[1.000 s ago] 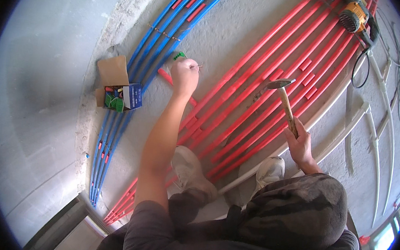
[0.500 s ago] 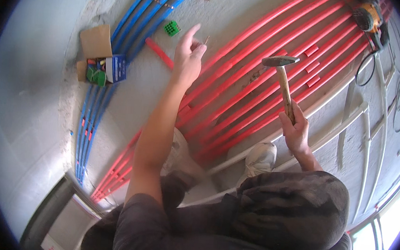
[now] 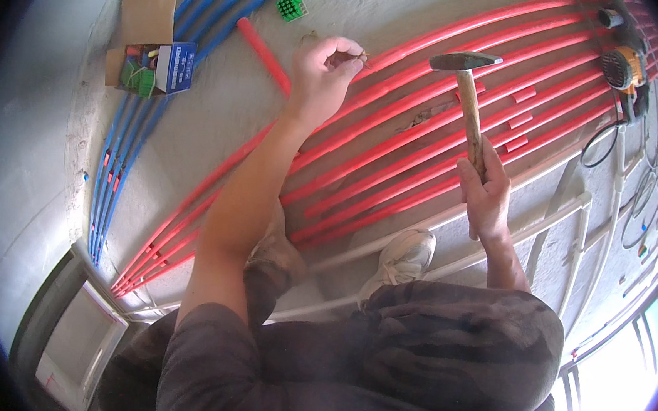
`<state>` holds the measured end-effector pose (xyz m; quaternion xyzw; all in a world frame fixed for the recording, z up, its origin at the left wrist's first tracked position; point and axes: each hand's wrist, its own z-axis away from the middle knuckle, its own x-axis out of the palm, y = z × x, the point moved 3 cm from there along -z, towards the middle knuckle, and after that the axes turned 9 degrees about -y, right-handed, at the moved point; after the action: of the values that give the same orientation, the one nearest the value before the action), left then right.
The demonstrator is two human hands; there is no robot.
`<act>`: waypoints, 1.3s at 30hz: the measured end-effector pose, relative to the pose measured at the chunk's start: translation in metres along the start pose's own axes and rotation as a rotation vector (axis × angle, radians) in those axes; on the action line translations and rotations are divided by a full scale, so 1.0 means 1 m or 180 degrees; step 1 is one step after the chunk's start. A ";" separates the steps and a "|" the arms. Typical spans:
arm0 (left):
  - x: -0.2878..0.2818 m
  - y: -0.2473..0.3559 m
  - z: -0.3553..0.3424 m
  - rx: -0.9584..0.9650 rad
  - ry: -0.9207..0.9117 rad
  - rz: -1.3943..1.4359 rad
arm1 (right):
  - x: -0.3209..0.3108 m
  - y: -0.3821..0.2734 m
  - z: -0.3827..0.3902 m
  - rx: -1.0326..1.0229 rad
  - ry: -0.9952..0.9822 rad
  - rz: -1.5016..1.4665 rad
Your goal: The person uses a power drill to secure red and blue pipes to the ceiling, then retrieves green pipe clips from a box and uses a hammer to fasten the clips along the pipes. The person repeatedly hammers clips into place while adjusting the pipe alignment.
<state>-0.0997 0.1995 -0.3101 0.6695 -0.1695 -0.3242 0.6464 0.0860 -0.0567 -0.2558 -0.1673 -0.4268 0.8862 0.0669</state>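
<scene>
We are pinching a small nail in left hand fingertips | right hand gripping top-heavy hammer low on its stiff wooden handle.

Both arms reach forward, hands raised.
Left hand at eleven o'clock, fingertips pinched, perhaps on something small; right hand at two o'clock, fist closed.

A small open cardboard box lies on the concrete floor at the upper left, across the blue pipes. Its brown flap is folded back, one side is blue with a white panel, and green pieces with some red and yellow fill it.
</scene>
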 end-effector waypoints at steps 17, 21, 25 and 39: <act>0.017 -0.003 0.033 0.1028 0.0260 -0.0976 | 0.021 -0.017 -0.015 -0.0195 -0.0099 0.0847; 0.036 -0.001 0.021 0.1369 0.0200 -0.1189 | 0.022 -0.009 -0.013 -0.0243 -0.0051 0.0689; 0.045 0.000 0.018 0.1495 0.0049 -0.1465 | 0.022 -0.005 -0.011 -0.0136 -0.0047 0.0649; 0.055 0.008 0.020 0.1656 -0.0116 -0.1895 | 0.019 -0.003 -0.009 -0.0286 -0.0037 0.0596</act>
<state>-0.0714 0.1479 -0.3132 0.8250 -0.0559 -0.4555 0.3299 0.0716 -0.0439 -0.2632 -0.2041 -0.4490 0.8695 -0.0263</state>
